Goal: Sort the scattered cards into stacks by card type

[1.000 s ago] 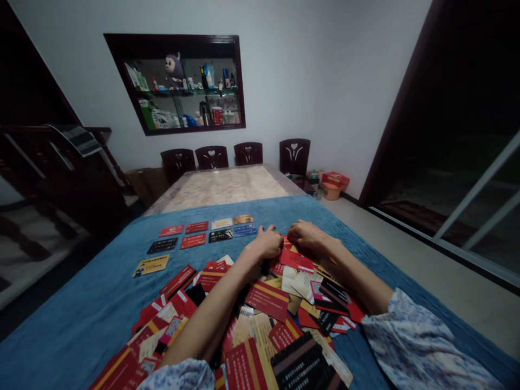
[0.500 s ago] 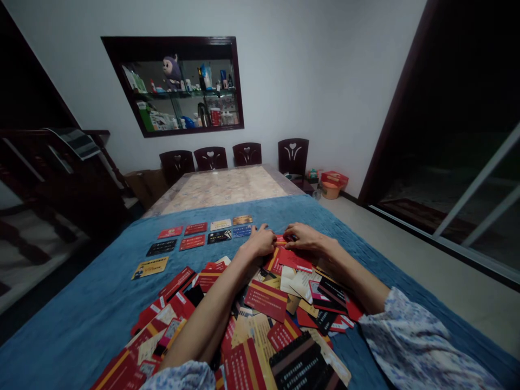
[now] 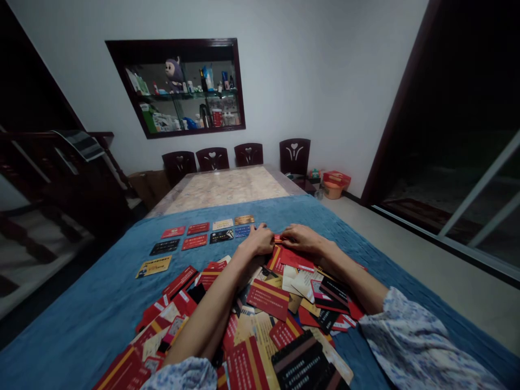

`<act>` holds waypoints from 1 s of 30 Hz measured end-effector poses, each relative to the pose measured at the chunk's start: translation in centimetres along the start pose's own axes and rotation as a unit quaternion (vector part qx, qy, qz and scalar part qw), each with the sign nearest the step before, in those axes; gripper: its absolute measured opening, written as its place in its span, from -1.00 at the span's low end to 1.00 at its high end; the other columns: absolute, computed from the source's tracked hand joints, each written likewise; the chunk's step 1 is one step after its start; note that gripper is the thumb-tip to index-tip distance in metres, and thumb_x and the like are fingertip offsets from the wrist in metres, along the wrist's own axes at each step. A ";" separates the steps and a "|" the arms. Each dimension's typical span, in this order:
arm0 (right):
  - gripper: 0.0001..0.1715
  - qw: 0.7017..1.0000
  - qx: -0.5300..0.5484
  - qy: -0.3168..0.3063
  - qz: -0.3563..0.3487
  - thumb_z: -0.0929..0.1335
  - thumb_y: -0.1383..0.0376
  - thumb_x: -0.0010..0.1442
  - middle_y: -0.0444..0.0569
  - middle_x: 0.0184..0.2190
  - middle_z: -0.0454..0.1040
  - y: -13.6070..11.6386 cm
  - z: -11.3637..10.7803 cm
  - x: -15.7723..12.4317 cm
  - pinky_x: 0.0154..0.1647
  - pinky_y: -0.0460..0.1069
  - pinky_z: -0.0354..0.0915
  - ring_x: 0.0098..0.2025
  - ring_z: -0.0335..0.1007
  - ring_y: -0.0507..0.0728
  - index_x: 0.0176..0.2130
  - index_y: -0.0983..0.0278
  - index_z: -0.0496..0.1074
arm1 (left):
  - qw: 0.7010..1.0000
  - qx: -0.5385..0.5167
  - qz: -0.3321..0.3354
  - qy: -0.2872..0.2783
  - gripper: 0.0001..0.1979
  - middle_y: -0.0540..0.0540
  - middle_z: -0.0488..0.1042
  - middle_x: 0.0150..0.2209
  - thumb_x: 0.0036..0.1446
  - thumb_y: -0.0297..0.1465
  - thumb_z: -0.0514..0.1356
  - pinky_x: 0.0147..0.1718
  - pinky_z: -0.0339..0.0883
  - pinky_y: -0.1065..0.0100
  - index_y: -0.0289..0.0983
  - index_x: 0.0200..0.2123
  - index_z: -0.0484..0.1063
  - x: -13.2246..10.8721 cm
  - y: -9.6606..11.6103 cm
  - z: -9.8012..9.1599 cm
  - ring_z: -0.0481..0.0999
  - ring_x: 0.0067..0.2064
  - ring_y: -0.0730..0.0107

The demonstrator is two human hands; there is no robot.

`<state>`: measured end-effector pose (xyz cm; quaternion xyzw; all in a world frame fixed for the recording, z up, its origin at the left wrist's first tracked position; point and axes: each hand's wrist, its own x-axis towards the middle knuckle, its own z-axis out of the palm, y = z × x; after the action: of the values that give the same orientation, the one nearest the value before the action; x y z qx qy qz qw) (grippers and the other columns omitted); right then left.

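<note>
Both my hands are at the far edge of a loose heap of printed plastic cards [image 3: 268,298], mostly red, with black, gold and cream ones mixed in. A small red card [image 3: 278,238] shows between my fingertips. My left hand [image 3: 261,241] closes on its left side, one finger raised. My right hand [image 3: 301,238], fingers bent down, pinches its right side. Another red card [image 3: 296,258] lies just below my right hand. Left of my hands, several cards lie in spaced rows, among them a blue card [image 3: 242,232], a black card [image 3: 221,236] and a gold card [image 3: 153,266].
A blue cloth [image 3: 101,303] covers the near part of the table; its marble-look top [image 3: 231,187] shows beyond. Dark wooden chairs [image 3: 294,157] stand along the far end. A recessed shelf [image 3: 190,95] is in the wall. An orange tub [image 3: 333,189] sits on the floor at right.
My right hand has shifted slightly left, nearer my left hand, and its fingers are bent further down over the red card. The whole view has moved slightly; the rows and heap look unchanged.
</note>
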<state>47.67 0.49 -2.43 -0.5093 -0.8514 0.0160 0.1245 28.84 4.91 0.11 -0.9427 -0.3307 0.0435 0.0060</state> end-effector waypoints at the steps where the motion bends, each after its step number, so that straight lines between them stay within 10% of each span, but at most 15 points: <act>1: -0.70 1.000 -0.008 -0.005 -0.004 0.27 0.28 0.27 0.08 -0.25 0.58 0.0 0.0 0.0 -0.17 -0.05 0.20 -0.19 0.41 0.15 -0.16 0.28 0.58 | 1.000 0.003 0.001 -0.003 -0.73 -0.28 0.52 -0.01 0.18 -0.44 0.05 0.13 0.15 -0.17 -0.27 -0.20 0.55 0.0 -0.1 0.0 0.20 0.26 -0.04; 30: -0.66 0.988 -0.009 0.139 0.071 0.24 0.45 0.30 0.07 -0.22 0.51 0.1 0.4 -0.3 -0.19 -0.08 0.19 -0.21 0.38 0.09 0.00 0.29 0.46 | 0.977 -0.157 -0.033 0.143 -0.49 -0.17 0.60 -0.09 -0.05 -0.65 0.07 -0.07 0.31 0.35 -0.28 -0.02 0.52 0.6 -2.2 0.8 0.52 -0.08 0.24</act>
<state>47.83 0.27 -2.91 -0.5665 -0.7878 -0.0540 0.2355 27.87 7.02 -0.62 -0.9168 -0.3605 -0.1446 -0.0934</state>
